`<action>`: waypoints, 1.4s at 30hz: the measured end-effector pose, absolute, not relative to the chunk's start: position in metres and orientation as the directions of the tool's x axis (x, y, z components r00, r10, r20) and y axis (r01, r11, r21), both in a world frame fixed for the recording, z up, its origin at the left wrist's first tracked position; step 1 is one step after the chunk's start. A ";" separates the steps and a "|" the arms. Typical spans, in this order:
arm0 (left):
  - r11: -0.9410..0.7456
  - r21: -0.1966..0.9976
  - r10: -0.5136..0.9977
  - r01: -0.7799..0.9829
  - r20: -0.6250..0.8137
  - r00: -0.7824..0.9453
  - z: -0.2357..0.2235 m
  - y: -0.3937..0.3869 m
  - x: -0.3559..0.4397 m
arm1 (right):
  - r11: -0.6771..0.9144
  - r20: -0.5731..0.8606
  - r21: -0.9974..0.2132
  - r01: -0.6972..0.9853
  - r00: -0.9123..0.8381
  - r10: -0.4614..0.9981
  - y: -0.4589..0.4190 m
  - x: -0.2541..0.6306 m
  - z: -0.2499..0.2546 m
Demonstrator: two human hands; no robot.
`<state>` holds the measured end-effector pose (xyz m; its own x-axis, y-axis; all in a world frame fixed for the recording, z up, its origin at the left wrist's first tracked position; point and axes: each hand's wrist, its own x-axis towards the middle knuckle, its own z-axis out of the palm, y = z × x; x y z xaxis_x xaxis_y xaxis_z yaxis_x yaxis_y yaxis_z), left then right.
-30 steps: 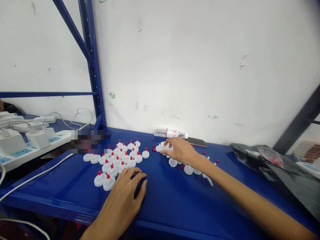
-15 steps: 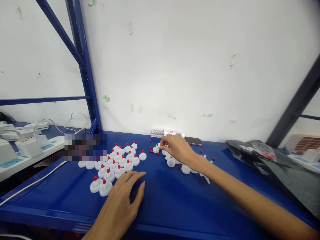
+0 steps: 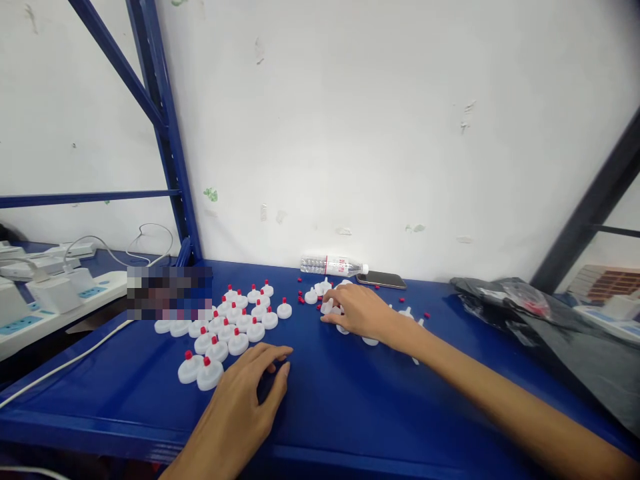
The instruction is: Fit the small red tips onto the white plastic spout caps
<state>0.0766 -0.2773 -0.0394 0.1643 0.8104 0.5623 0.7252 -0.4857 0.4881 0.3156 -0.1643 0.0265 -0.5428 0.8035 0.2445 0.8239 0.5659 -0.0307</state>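
Note:
My right hand point(image 3: 353, 310) reaches over a loose cluster of white caps at the middle of the table. Its thumb and forefinger are around one white nozzle cap point(image 3: 327, 307), which has no red tip. My left hand point(image 3: 245, 393) rests near the front with fingers spread, holding nothing. Left of it stand several white nozzle caps with red tips point(image 3: 238, 341), upright in a tight group. Small red tips point(image 3: 301, 300) lie scattered near the plain white caps point(image 3: 311, 297). Part of the cluster is hidden under my right hand.
A clear plastic bottle point(image 3: 333, 266) lies by the wall, beside a phone point(image 3: 383, 279). Black plastic bags point(image 3: 500, 313) spread over the right side. Power strips point(image 3: 95, 290) with chargers and a white cable are at the left, by a blue shelf post point(image 3: 167, 127).
My right hand has moved slightly down and toward me, from the caps near the bottle to another white cap. My left hand stays almost where it was.

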 end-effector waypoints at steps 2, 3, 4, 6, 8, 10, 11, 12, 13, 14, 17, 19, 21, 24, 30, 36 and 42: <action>-0.489 0.490 0.811 0.722 0.560 0.169 -0.039 -0.277 0.077 | 0.579 0.242 -0.054 0.814 -0.552 0.798 -0.162 0.317 0.022; -0.486 0.493 0.813 0.721 0.557 0.167 -0.039 -0.276 0.077 | 0.584 0.256 -0.067 0.809 -0.552 0.793 -0.162 0.318 0.022; -0.482 0.496 0.816 0.723 0.554 0.164 -0.040 -0.276 0.077 | 0.588 0.278 -0.079 0.805 -0.548 0.789 -0.163 0.319 0.024; -0.473 0.500 0.819 0.726 0.552 0.153 -0.040 -0.276 0.077 | 0.594 0.335 -0.110 0.797 -0.532 0.777 -0.167 0.321 0.031; -0.464 0.511 0.818 0.723 0.561 0.128 -0.038 -0.278 0.077 | 0.621 0.397 -0.149 0.769 -0.529 0.750 -0.175 0.322 0.039; -0.457 0.539 0.820 0.708 0.564 0.099 -0.035 -0.282 0.079 | 0.678 0.450 -0.166 0.716 -0.557 0.698 -0.189 0.321 0.044; -0.450 0.566 0.830 0.691 0.551 0.088 -0.032 -0.284 0.080 | 0.715 0.464 -0.150 0.683 -0.590 0.661 -0.198 0.319 0.044; -0.439 0.607 0.848 0.663 0.523 0.083 -0.029 -0.285 0.081 | 0.752 0.471 -0.115 0.650 -0.631 0.617 -0.207 0.316 0.041; -0.425 0.659 0.873 0.621 0.480 0.088 -0.027 -0.287 0.083 | 0.790 0.468 -0.060 0.611 -0.682 0.563 -0.218 0.312 0.037; -0.412 0.715 0.896 0.565 0.431 0.108 -0.025 -0.287 0.084 | 0.827 0.465 0.011 0.562 -0.736 0.493 -0.228 0.308 0.032; -0.385 0.834 0.922 0.395 0.327 0.209 -0.021 -0.287 0.088 | 0.887 0.497 0.209 0.412 -0.826 0.267 -0.252 0.295 0.016; -0.371 0.861 0.921 0.346 0.295 0.253 -0.021 -0.285 0.089 | 0.900 0.520 0.250 0.356 -0.834 0.185 -0.258 0.292 0.010; -0.335 0.877 0.934 0.345 0.261 0.243 -0.022 -0.283 0.089 | 0.929 0.509 0.190 0.317 -0.841 0.183 -0.256 0.297 0.012; -0.304 0.877 0.949 0.372 0.244 0.200 -0.026 -0.282 0.088 | 0.927 0.494 -0.014 0.374 -0.804 0.331 -0.242 0.316 0.024; -0.327 0.781 0.945 0.532 0.258 0.201 -0.030 -0.283 0.090 | 0.684 0.354 -0.078 0.726 -0.621 0.699 -0.212 0.359 0.039; -0.366 0.658 0.930 0.659 0.287 0.230 -0.029 -0.283 0.092 | 0.573 0.251 0.060 0.817 -0.568 0.784 -0.202 0.367 0.028; -0.388 0.603 0.919 0.697 0.311 0.242 -0.031 -0.283 0.090 | 0.575 0.241 0.103 0.811 -0.581 0.777 -0.196 0.367 0.018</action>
<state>0.0903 -0.2833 -0.0307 0.2421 0.9190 0.3112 0.6973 -0.3878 0.6027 0.3673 -0.1957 0.0176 -0.5814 0.7769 0.2414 0.8114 0.5754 0.1026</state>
